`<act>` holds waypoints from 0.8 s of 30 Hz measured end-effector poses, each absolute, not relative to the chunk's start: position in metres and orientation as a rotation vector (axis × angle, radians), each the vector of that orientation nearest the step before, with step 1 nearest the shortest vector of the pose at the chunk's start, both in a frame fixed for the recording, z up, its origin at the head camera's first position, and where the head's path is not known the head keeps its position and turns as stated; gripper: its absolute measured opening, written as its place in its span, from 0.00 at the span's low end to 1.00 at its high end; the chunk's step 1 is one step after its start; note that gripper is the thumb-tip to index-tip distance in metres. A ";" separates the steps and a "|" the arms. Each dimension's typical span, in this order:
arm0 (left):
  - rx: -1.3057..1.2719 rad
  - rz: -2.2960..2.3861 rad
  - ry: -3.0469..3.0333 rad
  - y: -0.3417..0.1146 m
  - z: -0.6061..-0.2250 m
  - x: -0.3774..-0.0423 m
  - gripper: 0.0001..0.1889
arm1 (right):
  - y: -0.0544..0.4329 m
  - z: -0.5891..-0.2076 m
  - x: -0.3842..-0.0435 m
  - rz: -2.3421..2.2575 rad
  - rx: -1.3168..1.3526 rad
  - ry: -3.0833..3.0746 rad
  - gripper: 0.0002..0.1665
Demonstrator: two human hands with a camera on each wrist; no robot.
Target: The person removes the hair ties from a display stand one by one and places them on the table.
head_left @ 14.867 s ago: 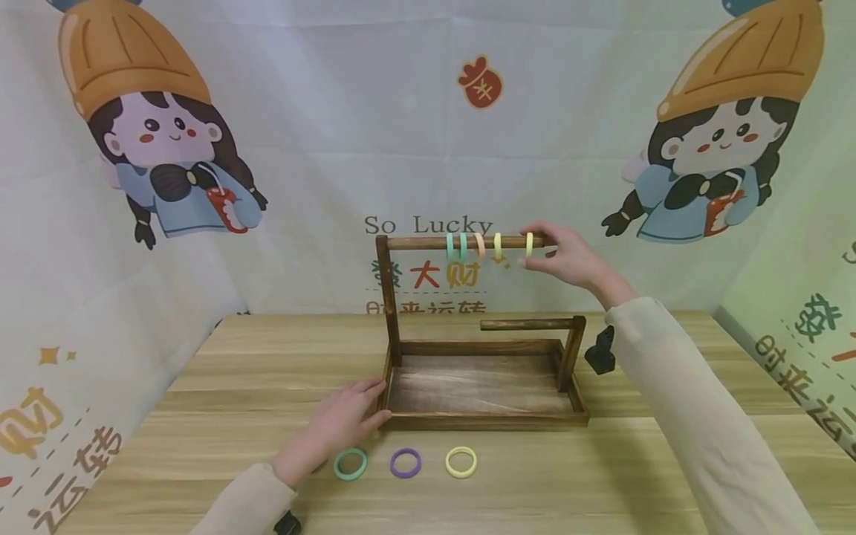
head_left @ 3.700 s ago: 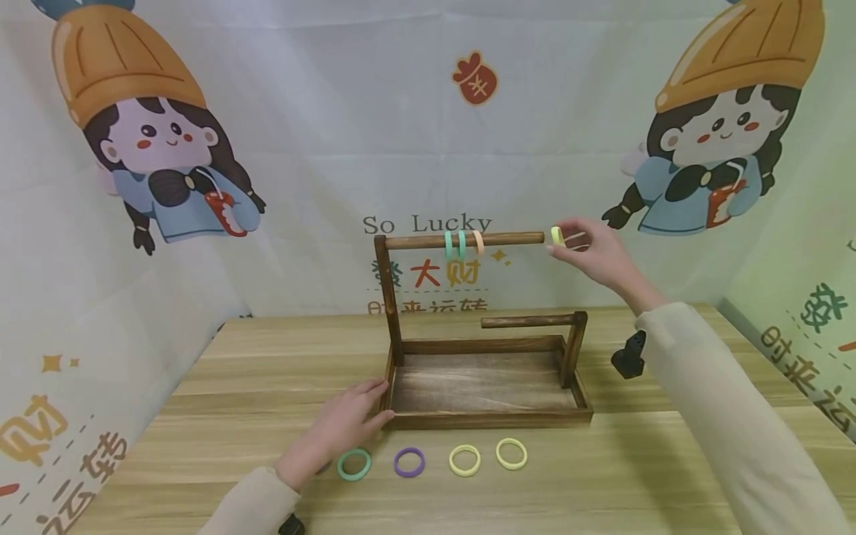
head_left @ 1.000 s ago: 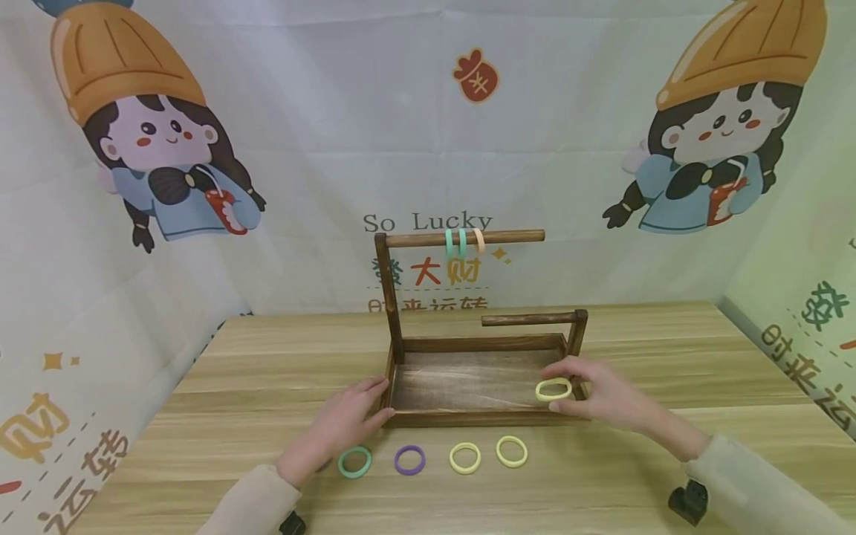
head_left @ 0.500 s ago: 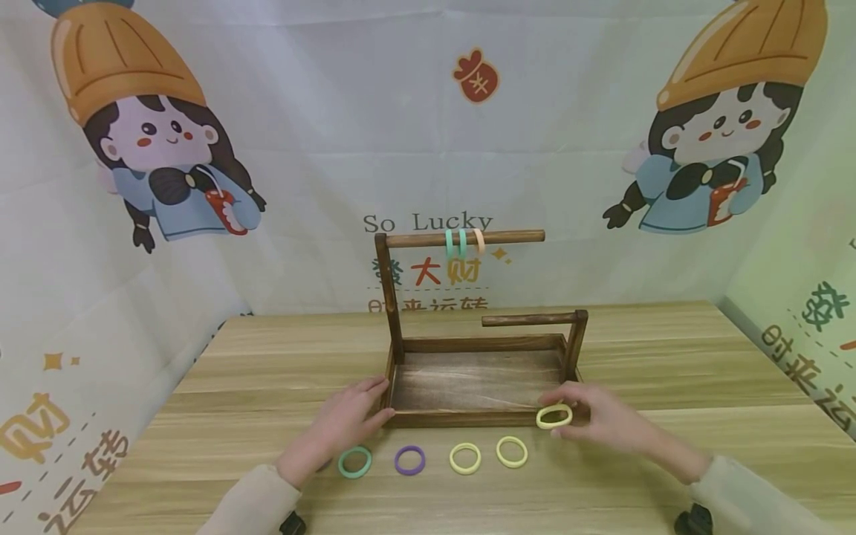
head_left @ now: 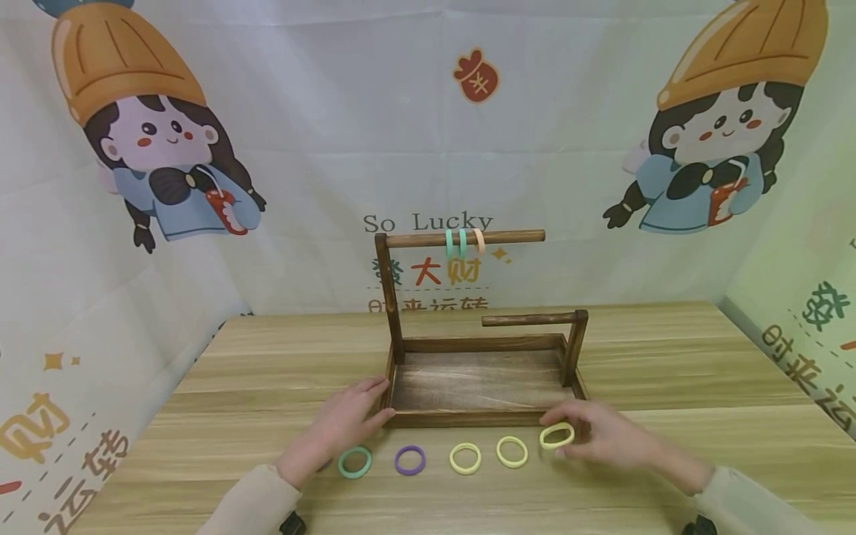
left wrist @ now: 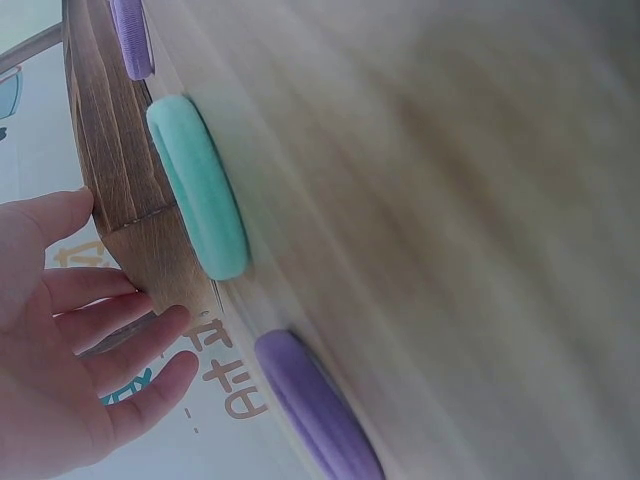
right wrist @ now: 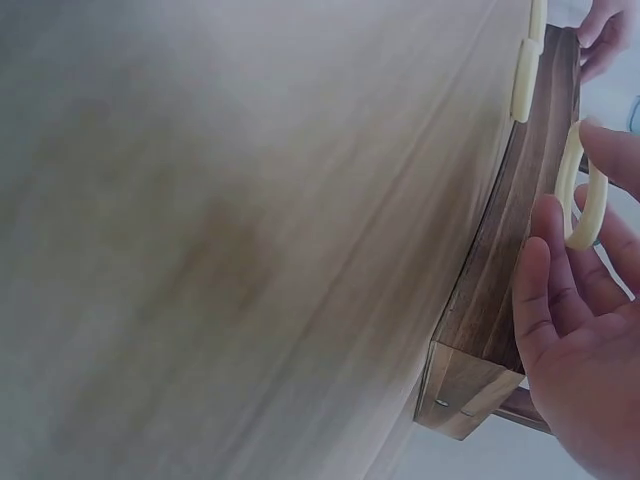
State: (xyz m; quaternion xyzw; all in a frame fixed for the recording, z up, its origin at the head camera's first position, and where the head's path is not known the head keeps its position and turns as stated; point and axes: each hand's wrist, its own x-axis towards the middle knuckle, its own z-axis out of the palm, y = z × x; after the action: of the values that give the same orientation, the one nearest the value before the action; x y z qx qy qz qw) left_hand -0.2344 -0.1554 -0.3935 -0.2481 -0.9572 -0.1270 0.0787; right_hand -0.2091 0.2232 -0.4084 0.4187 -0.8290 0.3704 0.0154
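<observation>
In the head view my right hand pinches a yellow hair tie between thumb and fingers. It is held tilted, low over the table in front of the rack's right front corner. The right wrist view shows the same yellow hair tie at the fingertips. My left hand rests its fingers and thumb on the left end of the brown wooden rack. Two green hair ties and a peach hair tie hang on the rack's upper bar.
Along the table front lie a green hair tie, a purple one and two yellow ones. Another purple hair tie is mostly hidden by my left wrist in the head view. The lower bar points left, bearing nothing.
Two yellow hair ties have left the upper bar; one lies on the table, the other is in my right hand. That hand has come down from beside the bar towards the table. My left hand stays.
</observation>
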 end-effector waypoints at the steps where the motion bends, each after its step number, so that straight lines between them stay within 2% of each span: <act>1: -0.743 -0.379 -2.864 -0.155 -0.394 -0.234 0.27 | 0.223 -0.409 -0.209 1.153 1.304 -2.593 0.23; 24: -0.748 -0.388 -2.856 -0.155 -0.393 -0.233 0.27 | 0.226 -0.412 -0.209 1.016 1.396 -2.671 0.22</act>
State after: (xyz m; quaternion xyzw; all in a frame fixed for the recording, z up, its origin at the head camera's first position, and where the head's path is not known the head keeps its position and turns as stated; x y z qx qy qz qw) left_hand -0.2333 -0.1554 -0.3926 -0.2504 -0.9559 -0.1300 0.0818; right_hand -0.2086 0.2258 -0.4121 0.4387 -0.8397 0.3195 -0.0195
